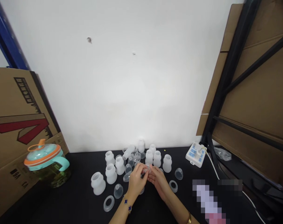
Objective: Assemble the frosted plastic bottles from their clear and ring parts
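My left hand (138,179) and my right hand (158,180) meet at the middle of the black table, both closed on a small clear plastic piece (146,169) between their fingertips. Its exact shape is partly hidden by the fingers. White bottles with narrowed waists stand to both sides, such as one at the left (98,184) and one at the right (167,163). Clear domed caps lie around the hands, one (118,191) left of my left wrist and another (179,174) at the right. A translucent ring (109,207) lies at the front left, a second (176,189) right of my right hand.
A large jug with a turquoise and orange lid (43,155) stands at the left by a cardboard box (17,102). At the right are a white power strip (195,154) with a cable, a black rack (222,84) and a blurred, pixelated item (206,199). A white wall rises behind.
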{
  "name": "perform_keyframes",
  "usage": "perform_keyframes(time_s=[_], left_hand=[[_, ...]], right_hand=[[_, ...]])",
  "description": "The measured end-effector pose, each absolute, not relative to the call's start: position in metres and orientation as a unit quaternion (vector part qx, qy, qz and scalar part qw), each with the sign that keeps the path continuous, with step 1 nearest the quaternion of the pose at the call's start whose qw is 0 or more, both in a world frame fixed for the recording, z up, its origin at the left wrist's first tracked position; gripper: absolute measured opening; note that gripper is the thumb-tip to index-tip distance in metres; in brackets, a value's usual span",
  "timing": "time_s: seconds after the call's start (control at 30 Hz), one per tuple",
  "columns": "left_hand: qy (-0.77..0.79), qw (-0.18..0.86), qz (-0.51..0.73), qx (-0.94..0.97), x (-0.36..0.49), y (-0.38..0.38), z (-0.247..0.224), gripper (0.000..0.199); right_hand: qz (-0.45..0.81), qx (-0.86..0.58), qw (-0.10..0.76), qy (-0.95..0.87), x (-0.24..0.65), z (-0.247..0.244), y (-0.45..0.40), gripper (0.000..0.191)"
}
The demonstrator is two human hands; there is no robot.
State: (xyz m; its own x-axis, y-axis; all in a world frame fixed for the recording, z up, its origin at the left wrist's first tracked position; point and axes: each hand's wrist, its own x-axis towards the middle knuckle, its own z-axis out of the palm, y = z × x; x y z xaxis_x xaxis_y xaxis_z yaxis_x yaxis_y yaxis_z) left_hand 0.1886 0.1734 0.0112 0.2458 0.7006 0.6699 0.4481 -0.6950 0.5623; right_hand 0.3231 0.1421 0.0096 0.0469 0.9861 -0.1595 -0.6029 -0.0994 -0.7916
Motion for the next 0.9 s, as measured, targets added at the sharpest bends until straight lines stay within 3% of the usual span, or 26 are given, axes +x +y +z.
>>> perform_keyframes(time_s=[0.9], left_hand=[[0.426, 0.198, 0.528, 0.707, 0.1953, 0.1777, 0.0036, 0.01]], right_hand=[[0.65, -0.354, 0.627, -0.243, 0.3226, -0.001, 0.1468, 0.044]])
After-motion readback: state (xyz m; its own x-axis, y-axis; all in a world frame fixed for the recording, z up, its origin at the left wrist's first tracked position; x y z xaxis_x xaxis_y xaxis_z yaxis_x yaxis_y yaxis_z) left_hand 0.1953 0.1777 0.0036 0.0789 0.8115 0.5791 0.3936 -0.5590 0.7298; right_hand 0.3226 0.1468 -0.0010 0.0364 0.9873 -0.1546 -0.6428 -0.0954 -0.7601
